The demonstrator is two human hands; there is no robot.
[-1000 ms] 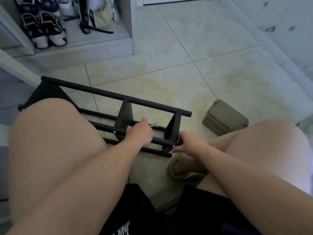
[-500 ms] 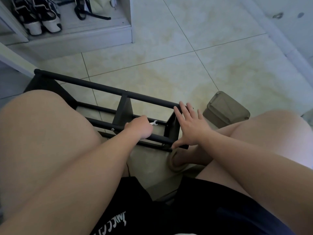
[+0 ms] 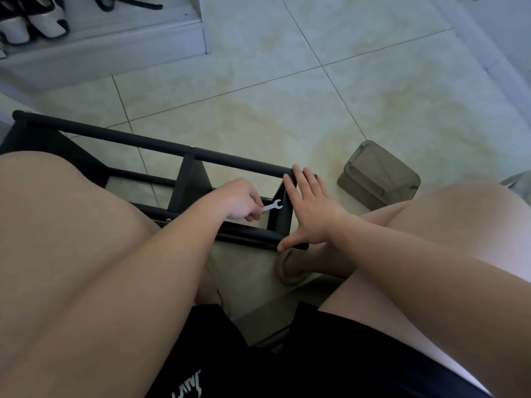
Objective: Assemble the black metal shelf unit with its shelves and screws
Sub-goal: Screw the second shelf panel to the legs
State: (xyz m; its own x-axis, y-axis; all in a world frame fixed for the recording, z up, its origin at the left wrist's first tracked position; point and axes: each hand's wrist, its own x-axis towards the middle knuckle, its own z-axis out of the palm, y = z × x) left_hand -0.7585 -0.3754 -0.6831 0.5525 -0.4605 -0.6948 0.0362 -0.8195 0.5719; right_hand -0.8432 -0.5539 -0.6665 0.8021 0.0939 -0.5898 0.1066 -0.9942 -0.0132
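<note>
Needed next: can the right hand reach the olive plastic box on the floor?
Probably yes: right hand rests on the black metal shelf frame; only bare tile separates it from the olive plastic box.

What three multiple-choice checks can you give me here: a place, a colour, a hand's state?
1. Where is the olive box? A on the floor, right of the shelf frame; B on top of the frame; C on a chair.
2. What colour is the wrench? A black; B silver-white; C red.
3. How is the right hand? A gripping the wrench; B a fist in the air; C flat on the frame's end.
Key: 1 A, it sits on tile beside the frame; 2 B, it shows pale in the left hand; 3 C, its straight fingers lie on the frame's end.
</note>
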